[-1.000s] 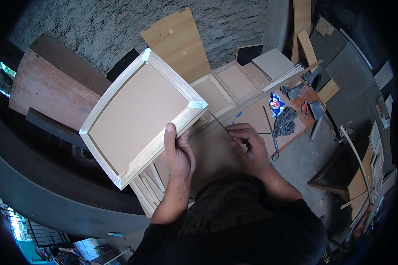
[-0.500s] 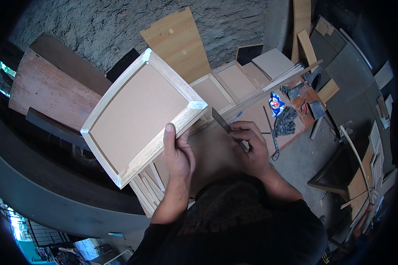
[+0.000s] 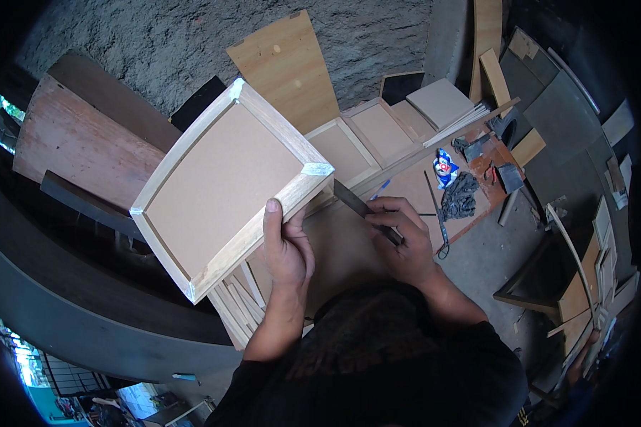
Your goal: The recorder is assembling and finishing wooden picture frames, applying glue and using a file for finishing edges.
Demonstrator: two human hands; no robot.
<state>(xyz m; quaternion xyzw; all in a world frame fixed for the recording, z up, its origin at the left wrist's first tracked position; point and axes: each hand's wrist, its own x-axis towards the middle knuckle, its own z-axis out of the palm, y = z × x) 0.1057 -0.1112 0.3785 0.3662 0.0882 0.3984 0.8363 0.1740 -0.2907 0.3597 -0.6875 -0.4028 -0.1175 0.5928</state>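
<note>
While the right hand's (image 3: pixel 404 233) fingers pinch a dark flat blade (image 3: pixel 349 197), its tip has swung in close to the right corner of the framed panel (image 3: pixel 224 188) clasped in the left hand (image 3: pixel 288 248), where work seems centred.

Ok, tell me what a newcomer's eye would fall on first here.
Probably the pale wooden frame, large and left of centre, with whitish patches at its corners, held by the left hand. Next comes the dark flat strip in the right hand, near the frame's right corner. Farther right, a bright blue-and-white packet stands out beside crumpled dark plastic.
</note>
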